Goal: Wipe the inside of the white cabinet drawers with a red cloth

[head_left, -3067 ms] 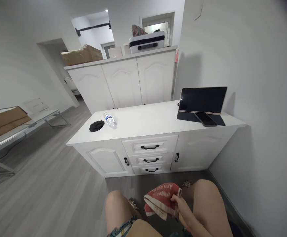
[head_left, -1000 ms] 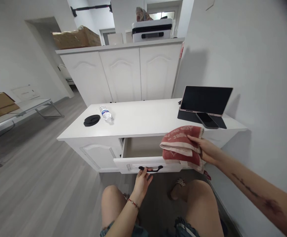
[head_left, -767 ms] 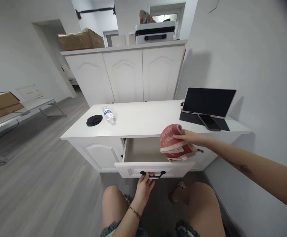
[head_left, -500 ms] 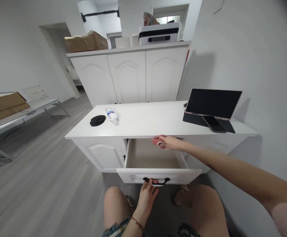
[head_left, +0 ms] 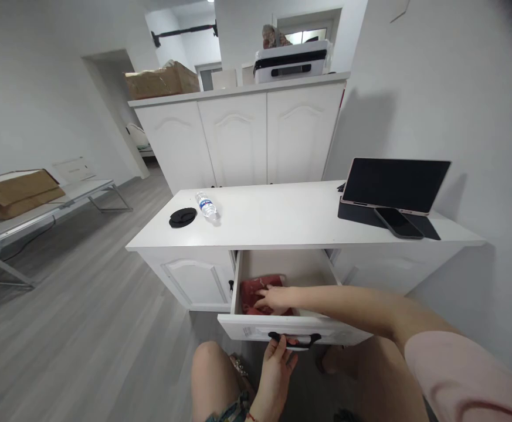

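A white drawer (head_left: 256,327) stands pulled out from under the tabletop. My left hand (head_left: 278,357) has its fingers curled round the black drawer handle (head_left: 298,344). Inside the drawer, toward its left front corner, lies a red cloth (head_left: 251,291) with a crumpled surface. My right hand (head_left: 277,299) reaches in from the right, its fingers spread out and resting on the cloth. Part of the cloth is hidden under that hand.
On the white tabletop (head_left: 273,217) are a clear plastic bottle (head_left: 206,205), a flat black round object (head_left: 182,217), a tablet (head_left: 396,183) propped up and a phone (head_left: 399,223). Cardboard boxes and a suitcase (head_left: 291,61) sit farther off.
My right hand has moved down and left into the drawer. The red cloth, earlier bunched in its fingers above the drawer, now lies inside. My left hand stays on the handle.
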Motion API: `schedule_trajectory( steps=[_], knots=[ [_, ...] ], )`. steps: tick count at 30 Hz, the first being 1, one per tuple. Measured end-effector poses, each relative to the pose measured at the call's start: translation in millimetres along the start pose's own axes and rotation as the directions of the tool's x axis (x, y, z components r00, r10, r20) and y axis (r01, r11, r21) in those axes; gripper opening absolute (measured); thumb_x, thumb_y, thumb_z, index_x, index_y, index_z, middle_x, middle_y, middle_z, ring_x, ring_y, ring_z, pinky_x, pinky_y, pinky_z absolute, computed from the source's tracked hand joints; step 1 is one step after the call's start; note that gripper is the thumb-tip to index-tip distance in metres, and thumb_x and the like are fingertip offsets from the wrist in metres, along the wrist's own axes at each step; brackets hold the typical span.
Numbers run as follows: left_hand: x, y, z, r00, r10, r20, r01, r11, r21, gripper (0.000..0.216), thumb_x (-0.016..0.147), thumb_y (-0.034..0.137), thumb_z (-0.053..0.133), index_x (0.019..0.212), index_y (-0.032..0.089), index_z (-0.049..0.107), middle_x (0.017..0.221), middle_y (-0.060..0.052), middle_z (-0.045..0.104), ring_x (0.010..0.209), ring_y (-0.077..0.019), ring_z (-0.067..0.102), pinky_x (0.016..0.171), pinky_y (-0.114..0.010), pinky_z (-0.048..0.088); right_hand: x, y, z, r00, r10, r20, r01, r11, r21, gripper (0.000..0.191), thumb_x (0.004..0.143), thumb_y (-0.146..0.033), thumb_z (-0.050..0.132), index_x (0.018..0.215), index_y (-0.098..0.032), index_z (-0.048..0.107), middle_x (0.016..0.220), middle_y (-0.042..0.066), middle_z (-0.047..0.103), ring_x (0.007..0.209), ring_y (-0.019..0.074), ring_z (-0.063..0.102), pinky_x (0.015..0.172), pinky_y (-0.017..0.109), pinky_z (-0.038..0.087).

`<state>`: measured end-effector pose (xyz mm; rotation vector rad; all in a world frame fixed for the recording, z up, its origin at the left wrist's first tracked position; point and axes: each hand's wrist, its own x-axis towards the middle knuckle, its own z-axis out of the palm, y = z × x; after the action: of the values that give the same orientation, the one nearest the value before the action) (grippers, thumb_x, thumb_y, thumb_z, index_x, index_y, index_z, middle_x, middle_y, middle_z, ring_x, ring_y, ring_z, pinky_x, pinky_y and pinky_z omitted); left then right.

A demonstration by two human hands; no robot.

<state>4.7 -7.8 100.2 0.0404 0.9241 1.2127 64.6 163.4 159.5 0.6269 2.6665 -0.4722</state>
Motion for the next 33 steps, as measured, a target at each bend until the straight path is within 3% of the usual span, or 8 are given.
schedule_trajectory(
  steps=[3,7,12,18,26,33],
  knots=[
    [0.1,0.2,-2.8,1.0,-0.021,0.015,0.021,1.0,0.002,0.039,0.052,0.041,0.087,0.068,0.019,0.06,0.079,-0.003,0.068,0.085,-0.0164,0.062,0.076,-0.03,0.041,5.1,1.4,14.3,0.994,0.028,-0.104,-0.035,0.997,-0.072,0.067,0.073,-0.033,0.067,0.137,-0.033,0.047,0.145,0.015,0.042,0.122,0.0432,0.047,0.085,0.056,0.049],
    [0.9,0.7,-4.2,1.0,-0.009,0.018,0.008,0.999,0.032,0.04,0.051,0.044,0.087,0.066,0.02,0.06,0.077,-0.002,0.068,0.083,-0.0156,0.062,0.075,-0.028,0.041,20.2,12.5,22.6,0.969,0.056,-0.24,-0.084,0.99,-0.111,0.053,0.084,-0.034,0.057,0.136,-0.026,0.048,0.146,0.018,0.04,0.123,0.0423,0.047,0.082,0.055,0.052],
    [3.6,-2.2,-3.5,1.0,0.02,0.001,-0.02,0.999,0.048,0.043,0.049,0.047,0.087,0.062,0.019,0.057,0.076,-0.003,0.068,0.08,-0.0162,0.063,0.075,-0.028,0.041,54.7,36.7,15.2,0.935,0.241,-0.261,-0.275,0.956,-0.102,0.053,0.08,-0.002,0.047,0.13,-0.021,0.052,0.143,0.016,0.047,0.124,0.033,0.051,0.086,0.048,0.054],
    [5.7,-4.0,-2.0,0.999,0.038,-0.024,-0.036,0.993,0.11,0.045,0.048,0.053,0.084,0.064,0.019,0.059,0.078,-0.005,0.07,0.081,-0.0181,0.063,0.072,-0.028,0.041,75.0,61.6,3.3,0.885,0.369,-0.284,-0.399,0.915,-0.055,0.054,0.085,-0.002,0.038,0.136,-0.018,0.045,0.144,0.017,0.045,0.126,0.0319,0.05,0.085,0.046,0.055],
    [8.3,-5.0,-8.6,0.998,0.055,-0.021,-0.054,0.996,0.075,0.037,0.053,0.044,0.085,0.064,0.02,0.06,0.081,-0.006,0.068,0.085,-0.0188,0.063,0.075,-0.028,0.043,28.6,98.0,1.9,0.853,0.458,-0.249,-0.473,0.881,0.001,0.049,0.086,-0.003,0.036,0.132,-0.016,0.051,0.141,0.018,0.047,0.116,0.028,0.057,0.091,0.043,0.05],
    [9.0,-3.2,-15.1,0.996,0.048,0.077,-0.056,0.993,0.106,0.025,0.067,0.04,0.079,0.07,0.02,0.064,0.087,-0.007,0.069,0.092,-0.0199,0.063,0.079,-0.03,0.043,-27.9,125.0,10.3,0.794,0.596,-0.12,-0.593,0.803,0.069,0.057,0.077,-0.004,0.05,0.132,-0.018,0.053,0.148,0.02,0.036,0.125,0.0349,0.049,0.095,0.047,0.045]
  ],
)
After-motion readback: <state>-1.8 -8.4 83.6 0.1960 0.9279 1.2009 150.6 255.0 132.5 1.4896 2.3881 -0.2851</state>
